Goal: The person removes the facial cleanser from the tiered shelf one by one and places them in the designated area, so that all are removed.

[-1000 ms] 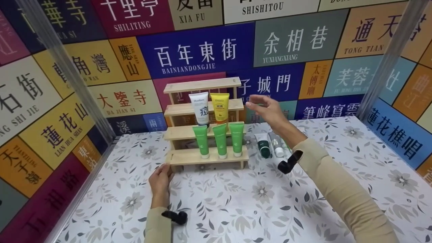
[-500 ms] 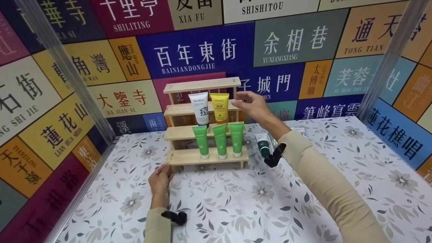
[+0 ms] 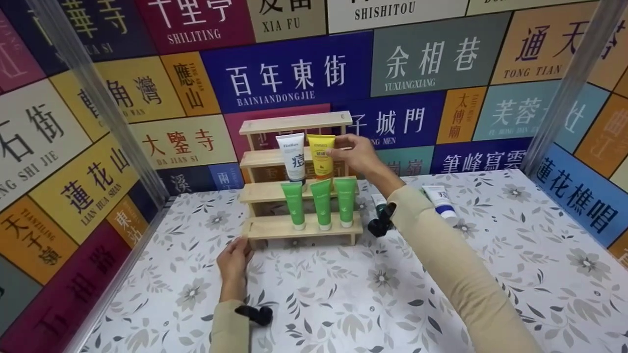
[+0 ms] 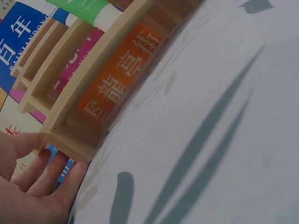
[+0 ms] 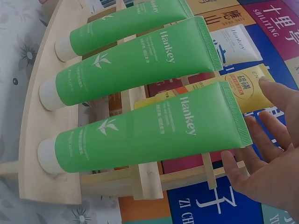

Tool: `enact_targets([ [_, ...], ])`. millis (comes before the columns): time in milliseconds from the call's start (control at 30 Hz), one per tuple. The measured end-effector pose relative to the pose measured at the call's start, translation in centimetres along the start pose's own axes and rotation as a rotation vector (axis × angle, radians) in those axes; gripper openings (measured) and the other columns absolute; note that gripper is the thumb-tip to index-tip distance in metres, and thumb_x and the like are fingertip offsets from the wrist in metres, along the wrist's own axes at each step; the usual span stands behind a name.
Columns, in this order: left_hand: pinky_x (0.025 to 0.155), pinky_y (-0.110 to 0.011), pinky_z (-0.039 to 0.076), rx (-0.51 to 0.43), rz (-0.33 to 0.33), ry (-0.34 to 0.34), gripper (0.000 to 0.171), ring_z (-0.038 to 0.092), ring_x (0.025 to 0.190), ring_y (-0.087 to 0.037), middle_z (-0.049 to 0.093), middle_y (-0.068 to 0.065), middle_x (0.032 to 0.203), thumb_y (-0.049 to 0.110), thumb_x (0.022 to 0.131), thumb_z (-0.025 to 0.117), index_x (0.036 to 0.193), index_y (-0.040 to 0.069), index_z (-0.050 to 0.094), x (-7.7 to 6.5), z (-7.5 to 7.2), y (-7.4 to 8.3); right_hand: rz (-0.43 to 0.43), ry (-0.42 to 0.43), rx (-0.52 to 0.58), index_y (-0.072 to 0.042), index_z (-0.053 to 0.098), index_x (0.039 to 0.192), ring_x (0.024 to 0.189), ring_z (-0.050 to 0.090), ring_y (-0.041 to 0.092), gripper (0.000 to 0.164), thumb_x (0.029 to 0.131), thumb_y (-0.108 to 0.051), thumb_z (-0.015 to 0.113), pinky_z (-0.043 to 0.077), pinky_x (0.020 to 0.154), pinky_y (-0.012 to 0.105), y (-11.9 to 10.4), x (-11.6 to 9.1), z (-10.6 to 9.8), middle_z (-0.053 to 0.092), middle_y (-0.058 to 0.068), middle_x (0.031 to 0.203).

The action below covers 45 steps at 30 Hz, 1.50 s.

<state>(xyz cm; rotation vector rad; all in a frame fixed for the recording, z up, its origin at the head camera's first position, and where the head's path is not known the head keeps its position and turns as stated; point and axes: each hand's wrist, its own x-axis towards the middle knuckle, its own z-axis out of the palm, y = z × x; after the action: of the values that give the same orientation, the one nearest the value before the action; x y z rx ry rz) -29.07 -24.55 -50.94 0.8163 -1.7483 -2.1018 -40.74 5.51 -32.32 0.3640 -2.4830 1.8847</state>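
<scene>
A stepped wooden shelf [image 3: 304, 232] stands on the table. My left hand [image 3: 233, 264] grips the left end of its lowest step, thumb on top and fingers at the end, as the left wrist view shows. My right hand [image 3: 355, 154] is at the yellow tube [image 3: 321, 169], its thumb on the tube's front edge and its fingers by the side and back. A white tube [image 3: 293, 164] stands left of the yellow one on the second step. Three green tubes [image 5: 149, 133] stand upright on their white caps on the lowest step, in front.
On the table right of the shelf lie a white tube with a blue cap [image 3: 441, 202] and a dark green-and-white tube [image 3: 379, 200], partly hidden by my right sleeve. A wall of coloured sign panels [image 3: 289, 73] rises behind the shelf.
My right hand has moved left and a little down from beside the shelf to the yellow tube, its thumb now over the tube's edge. The left hand stays on the shelf.
</scene>
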Motion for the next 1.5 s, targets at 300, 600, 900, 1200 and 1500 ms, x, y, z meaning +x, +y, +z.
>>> enact_targets([
  [300, 0.1, -0.03, 0.057, -0.028, -0.008, -0.004, 0.046, 0.062, 0.125, -0.027, 0.06, -0.024, 0.138, 0.022, 0.102, 0.059, 0.141, -0.002, 0.054, 0.1, 0.2, 0.1, 0.044, 0.017, 0.031, -0.003, 0.064, 0.128, 0.12, 0.064, 0.029, 0.046, 0.088, -0.02, 0.079, 0.051, 0.109, 0.044, 0.4, 0.5, 0.6, 0.066, 0.017, 0.131],
  [600, 0.099, -0.03, 0.057, -0.008, -0.011, -0.009, 0.046, 0.061, 0.126, -0.027, 0.06, -0.023, 0.138, 0.023, 0.102, 0.059, 0.141, -0.001, 0.054, -0.1, 0.3, 0.1, 0.012, 0.054, 0.017, -0.002, 0.064, 0.129, 0.116, 0.065, 0.029, 0.045, 0.09, -0.02, 0.076, 0.054, 0.104, 0.042, 1.1, 0.5, 0.3, 0.067, 0.017, 0.129],
  [900, 0.094, -0.027, 0.059, -0.026, 0.031, 0.008, 0.043, 0.064, 0.12, -0.027, 0.062, -0.026, 0.134, 0.023, 0.101, 0.06, 0.135, -0.004, 0.058, -0.1, 0.2, 0.0, -0.031, 0.144, 0.127, -0.005, 0.061, 0.133, 0.113, 0.061, 0.022, 0.046, 0.093, -0.026, 0.073, 0.054, 0.103, 0.04, 1.8, 0.1, -1.8, 0.064, 0.013, 0.127],
  [1200, 0.104, -0.033, 0.055, -0.015, 0.016, -0.021, 0.046, 0.06, 0.127, -0.03, 0.06, -0.024, 0.138, 0.025, 0.102, 0.058, 0.139, -0.001, 0.055, -0.3, -0.1, -0.1, -0.021, 0.208, 0.26, -0.01, 0.057, 0.135, 0.118, 0.061, 0.022, 0.048, 0.095, -0.034, 0.069, 0.055, 0.102, 0.041, 3.4, -0.5, -5.4, 0.062, 0.005, 0.123],
  [1500, 0.104, -0.034, 0.055, -0.016, 0.022, -0.028, 0.044, 0.061, 0.126, -0.031, 0.06, -0.024, 0.137, 0.024, 0.102, 0.058, 0.138, -0.001, 0.056, -0.2, -0.3, -0.2, 0.011, 0.259, 0.306, -0.011, 0.056, 0.135, 0.112, 0.064, 0.017, 0.049, 0.095, -0.036, 0.068, 0.057, 0.09, 0.031, 5.8, -1.8, -9.9, 0.064, -0.001, 0.118],
])
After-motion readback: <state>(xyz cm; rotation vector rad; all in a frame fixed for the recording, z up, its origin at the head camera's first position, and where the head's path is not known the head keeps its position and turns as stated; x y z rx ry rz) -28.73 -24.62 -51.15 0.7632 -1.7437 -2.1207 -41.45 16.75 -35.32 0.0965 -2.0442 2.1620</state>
